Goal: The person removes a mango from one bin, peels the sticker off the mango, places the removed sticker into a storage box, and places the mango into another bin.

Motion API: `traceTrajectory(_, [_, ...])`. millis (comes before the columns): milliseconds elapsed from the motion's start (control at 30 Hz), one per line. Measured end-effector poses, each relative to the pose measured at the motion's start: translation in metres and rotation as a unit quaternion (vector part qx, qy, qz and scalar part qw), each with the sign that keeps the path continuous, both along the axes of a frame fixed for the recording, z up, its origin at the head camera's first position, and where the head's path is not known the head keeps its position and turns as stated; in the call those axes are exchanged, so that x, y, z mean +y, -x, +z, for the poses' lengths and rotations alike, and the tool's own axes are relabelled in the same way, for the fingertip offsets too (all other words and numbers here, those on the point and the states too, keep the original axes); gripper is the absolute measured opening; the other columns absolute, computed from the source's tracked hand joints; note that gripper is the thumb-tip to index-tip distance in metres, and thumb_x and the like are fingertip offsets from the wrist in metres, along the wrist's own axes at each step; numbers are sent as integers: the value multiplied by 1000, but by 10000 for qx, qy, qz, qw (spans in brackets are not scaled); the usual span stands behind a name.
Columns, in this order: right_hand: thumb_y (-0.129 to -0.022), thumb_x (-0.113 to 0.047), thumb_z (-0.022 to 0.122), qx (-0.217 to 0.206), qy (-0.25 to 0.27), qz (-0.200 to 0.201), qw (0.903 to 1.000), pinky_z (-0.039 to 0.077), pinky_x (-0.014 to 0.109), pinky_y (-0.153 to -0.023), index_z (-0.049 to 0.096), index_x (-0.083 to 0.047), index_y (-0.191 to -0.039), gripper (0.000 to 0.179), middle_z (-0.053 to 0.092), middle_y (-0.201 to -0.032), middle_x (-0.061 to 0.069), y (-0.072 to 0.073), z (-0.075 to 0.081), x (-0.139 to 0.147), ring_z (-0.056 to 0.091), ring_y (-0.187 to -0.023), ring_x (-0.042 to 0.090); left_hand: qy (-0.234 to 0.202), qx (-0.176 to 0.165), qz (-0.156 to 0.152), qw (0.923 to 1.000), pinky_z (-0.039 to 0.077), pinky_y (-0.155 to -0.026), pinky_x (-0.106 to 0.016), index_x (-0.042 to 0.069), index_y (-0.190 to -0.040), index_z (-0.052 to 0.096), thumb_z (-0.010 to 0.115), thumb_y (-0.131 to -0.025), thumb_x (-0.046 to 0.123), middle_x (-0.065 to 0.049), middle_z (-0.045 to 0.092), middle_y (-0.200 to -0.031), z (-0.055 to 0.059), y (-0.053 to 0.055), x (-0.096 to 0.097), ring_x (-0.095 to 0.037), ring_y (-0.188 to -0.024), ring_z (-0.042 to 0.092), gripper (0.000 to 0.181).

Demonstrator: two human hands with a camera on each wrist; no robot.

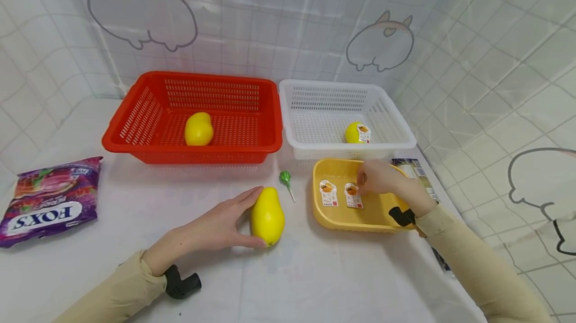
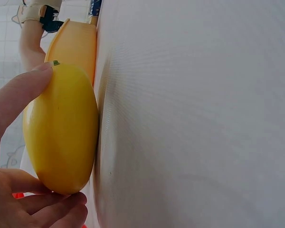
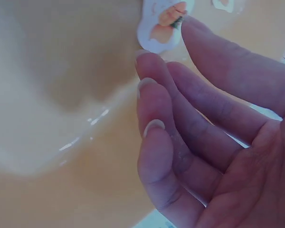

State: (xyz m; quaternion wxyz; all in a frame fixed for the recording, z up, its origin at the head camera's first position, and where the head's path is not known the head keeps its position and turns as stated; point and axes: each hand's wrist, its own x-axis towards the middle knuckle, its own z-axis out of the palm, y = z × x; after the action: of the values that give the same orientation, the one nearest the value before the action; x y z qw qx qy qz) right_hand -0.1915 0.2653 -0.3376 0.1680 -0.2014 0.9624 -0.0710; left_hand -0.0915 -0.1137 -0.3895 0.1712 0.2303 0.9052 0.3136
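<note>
My left hand (image 1: 220, 220) holds a yellow mango (image 1: 268, 217) lying on the table, thumb at its stem end and fingers at the other end. Its smooth skin shows close up in the left wrist view. My right hand (image 1: 384, 180) reaches into a small yellow basket (image 1: 318, 208), where two mango-picture labels lie on the bottom, a left label (image 1: 328, 193) and a right label (image 1: 353, 195). In the right wrist view, the slightly bent fingers are spread from the thumb, their tips right at the edge of a label (image 3: 156, 38).
A red basket (image 1: 193, 157) at the back holds another mango (image 1: 199, 129). Beside it, a white basket (image 1: 324, 153) holds a labelled mango (image 1: 353, 133). A green lollipop (image 1: 285, 178) lies between my hands. A purple FOX'S candy bag (image 1: 54, 198) is far left; a dark package (image 1: 418, 170) lies right.
</note>
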Motion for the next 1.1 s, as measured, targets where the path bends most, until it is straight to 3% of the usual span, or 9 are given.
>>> traceTrajectory(300, [-82, -18, 82, -185, 79, -341, 9992, 52, 31, -69, 71, -1, -94, 23, 66, -83, 6, -5, 12, 0, 56, -75, 21, 12, 8, 28, 10000, 35, -116, -53, 14, -160, 22, 77, -71, 69, -4, 25, -165, 1, 0, -1, -28, -150, 30, 119])
traceTrajectory(433, [-83, -16, 81, -128, 285, -262, 9992, 51, 30, -68, 71, 0, -96, 23, 67, -82, 4, -11, 18, -2, 56, -74, 19, -1, 36, 18, 10000, 35, -116, -53, 14, -160, 22, 78, -71, 69, -5, 25, -165, 1, 0, -1, -28, -149, 31, 119])
traceTrajectory(833, [-83, -18, 82, 530, 970, 180, 9937, 52, 32, -74, 72, -1, -105, 29, 70, -86, 0, -46, 39, -23, 63, -82, 19, 0, 48, 11, 10000, 34, -117, -53, 15, -161, 22, 77, -70, 70, -3, 25, -166, 0, 0, -1, -27, -150, 30, 119])
traceTrajectory(1100, [-83, -17, 82, 669, 1949, 227, 9783, 57, 31, -76, 67, -4, -117, 39, 68, -103, 3, -76, 41, -54, 64, -85, 15, 21, 100, -7, 9999, 33, -117, -53, 14, -160, 23, 77, -71, 69, -4, 26, -165, 0, 1, 0, -28, -149, 31, 118])
